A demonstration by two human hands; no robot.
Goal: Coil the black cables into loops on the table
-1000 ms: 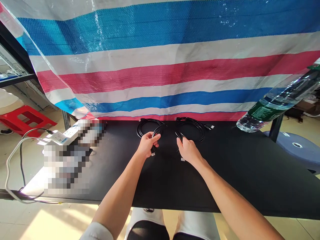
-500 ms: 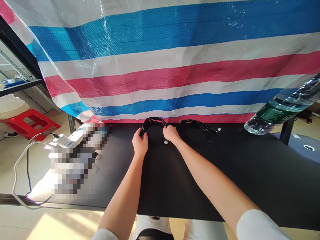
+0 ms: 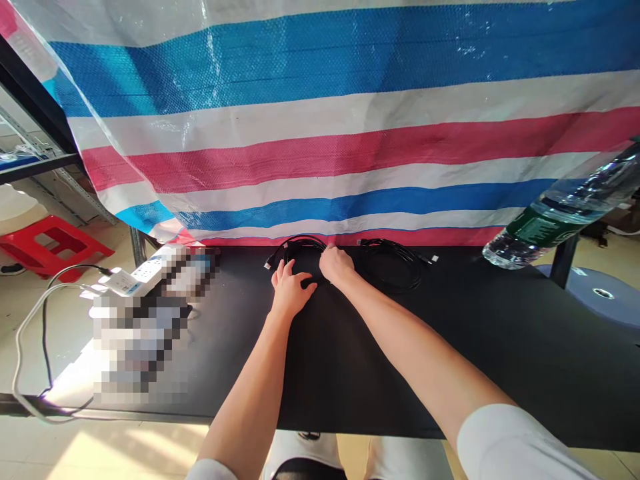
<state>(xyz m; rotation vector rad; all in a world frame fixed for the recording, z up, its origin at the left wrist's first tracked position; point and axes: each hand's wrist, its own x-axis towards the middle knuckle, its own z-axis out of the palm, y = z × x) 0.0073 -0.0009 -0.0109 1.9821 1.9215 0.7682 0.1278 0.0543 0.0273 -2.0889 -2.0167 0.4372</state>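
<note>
A coiled black cable [image 3: 305,241] lies on the black tabletop [image 3: 350,373] near the back edge, with a connector at its left end. My left hand [image 3: 291,287] is over the near left side of this coil, fingers spread and thumb apart. At the coil's right side my right hand [image 3: 339,265] is closed on the cable; its fingertips are partly hidden. Just right of that hand rests a second coiled black cable [image 3: 395,267], with a pale-tipped connector pointing right.
A large water bottle [image 3: 540,227] leans at the right. At the left are a white power strip [image 3: 155,263] with a plugged-in charger, cords and pixelated items. A striped sheet [image 3: 320,153] hangs behind the table. A red stool [image 3: 55,247] stands beyond the left side.
My left hand has let go of the coil and spread its fingers. The coil lies lower, its connector now showing at the left. My right hand has shifted slightly left.
</note>
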